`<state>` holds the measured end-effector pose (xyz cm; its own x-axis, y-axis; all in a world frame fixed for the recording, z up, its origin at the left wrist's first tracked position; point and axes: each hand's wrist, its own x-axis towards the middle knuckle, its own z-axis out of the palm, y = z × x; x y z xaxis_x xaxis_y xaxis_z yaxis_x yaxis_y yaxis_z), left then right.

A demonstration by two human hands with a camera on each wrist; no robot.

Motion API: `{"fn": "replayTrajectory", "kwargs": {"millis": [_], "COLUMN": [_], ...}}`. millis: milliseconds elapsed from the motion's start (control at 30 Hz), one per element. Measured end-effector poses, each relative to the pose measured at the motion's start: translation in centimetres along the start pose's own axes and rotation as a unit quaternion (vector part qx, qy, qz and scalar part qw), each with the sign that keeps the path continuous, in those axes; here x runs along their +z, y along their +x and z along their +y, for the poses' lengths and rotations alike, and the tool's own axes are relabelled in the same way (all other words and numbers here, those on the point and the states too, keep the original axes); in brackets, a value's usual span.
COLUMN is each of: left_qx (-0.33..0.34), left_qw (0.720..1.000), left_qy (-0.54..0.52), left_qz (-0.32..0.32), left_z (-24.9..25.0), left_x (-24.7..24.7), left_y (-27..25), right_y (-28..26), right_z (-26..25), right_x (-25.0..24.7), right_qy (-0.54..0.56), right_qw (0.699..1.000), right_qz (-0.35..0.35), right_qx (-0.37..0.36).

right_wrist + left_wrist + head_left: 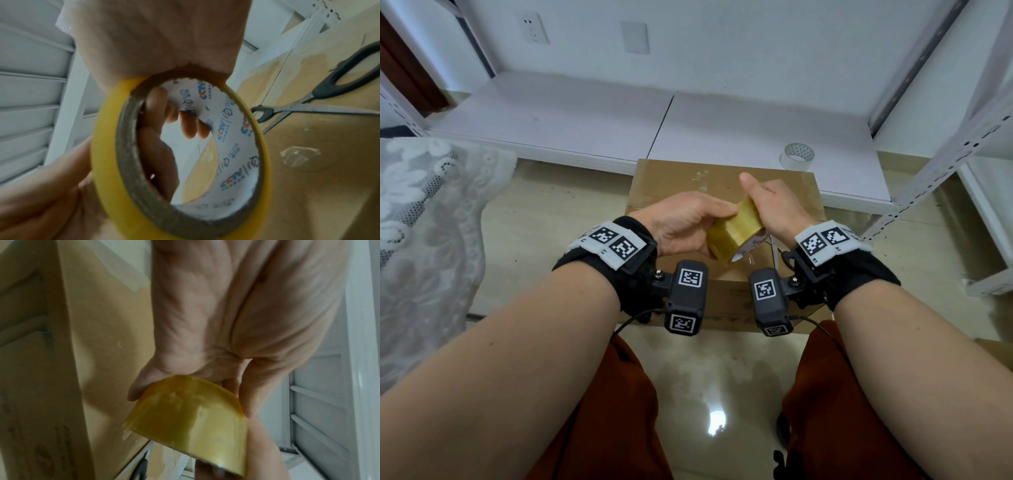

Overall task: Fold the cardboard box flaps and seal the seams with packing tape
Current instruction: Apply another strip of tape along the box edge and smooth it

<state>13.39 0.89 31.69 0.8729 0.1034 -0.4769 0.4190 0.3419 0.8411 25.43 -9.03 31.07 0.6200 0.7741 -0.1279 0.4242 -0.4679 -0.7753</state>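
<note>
The tape roll (736, 231) is shiny yellow plastic with a rough paper ring inside. The box (681, 178) is dull brown cardboard. The floor (558, 198) is shiny.

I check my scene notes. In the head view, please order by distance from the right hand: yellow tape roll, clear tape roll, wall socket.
1. yellow tape roll: held by right hand and left hand.
2. clear tape roll: on the white shelf, beyond the box.
3. wall socket: far wall, upper left.

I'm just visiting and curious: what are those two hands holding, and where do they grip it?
Both hold one yellow tape roll above the cardboard box. The left hand grips its outer band; the right hand hooks fingers through the core.
</note>
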Motion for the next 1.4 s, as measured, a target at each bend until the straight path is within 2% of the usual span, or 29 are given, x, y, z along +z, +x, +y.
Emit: {"fn": "replayTrajectory", "kwargs": {"millis": [133,333,500,667,933,1100,1400], "left_qx": [0.0,0.003,0.008,-0.001,0.012,0.027,0.014], "left_qw": [0.999,0.997,0.994,0.994,0.988,0.997,0.992], "left_qy": [0.027,0.009,-0.008,-0.019,-0.001,-0.044,-0.027], "left_qz": [0.031,0.078,0.108,0.111,0.156,0.065,0.121], "left_z": [-0.1,-0.4,-0.5,-0.6,-0.8,0.0,-0.7], "left_x": [0.3,0.4,0.3,0.3,0.7,0.4,0.0], "left_y": [0.3,0.8,0.9,0.8,0.9,0.5,1.5], "right_y": [0.0,-0.1,-0.1,0.0,-0.1,0.9,0.5], "right_z": [0.1,0.0,-0.1,0.0,0.1,0.6,0.8], "right_x": [0.4,0.8,0.9,1.4,1.7,0.9,1.8], "right_qy": [-0.022,-0.046,-0.025,0.006,0.037,0.059,0.032], "right_qw": [1.0,0.998,0.999,0.998,0.995,0.994,0.993], "right_qz": [0.016,0.037,0.042,0.057,0.074,0.084,0.089], "right_qx": [0.011,0.008,-0.001,-0.016,-0.048,-0.05,-0.064]}}
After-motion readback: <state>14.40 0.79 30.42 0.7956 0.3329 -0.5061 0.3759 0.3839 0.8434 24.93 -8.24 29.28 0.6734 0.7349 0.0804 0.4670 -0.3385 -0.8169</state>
